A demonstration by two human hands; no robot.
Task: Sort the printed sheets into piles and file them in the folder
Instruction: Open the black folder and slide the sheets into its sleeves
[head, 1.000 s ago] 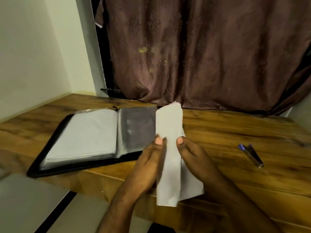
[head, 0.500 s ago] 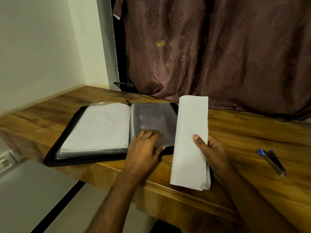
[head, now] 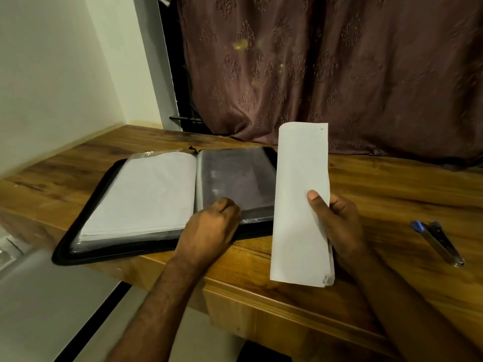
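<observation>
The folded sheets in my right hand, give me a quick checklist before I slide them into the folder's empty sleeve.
1. Sheets held securely: ok. The right hand grips the folded sheets, thumb on the front.
2. Folder open and flat: ok. The folder lies open on the table.
3. Sleeve free to take paper: ok. The right-hand sleeve looks empty; the left page already holds paper.
4. Sleeve mouth opened: cannot tell. The left hand rests at the sleeve's lower edge, fingers curled; whether it has parted the plastic is hidden.
5. Sheets fit the sleeve: not ok. They are folded lengthwise.
6. Pen out of the way: ok.
</observation>
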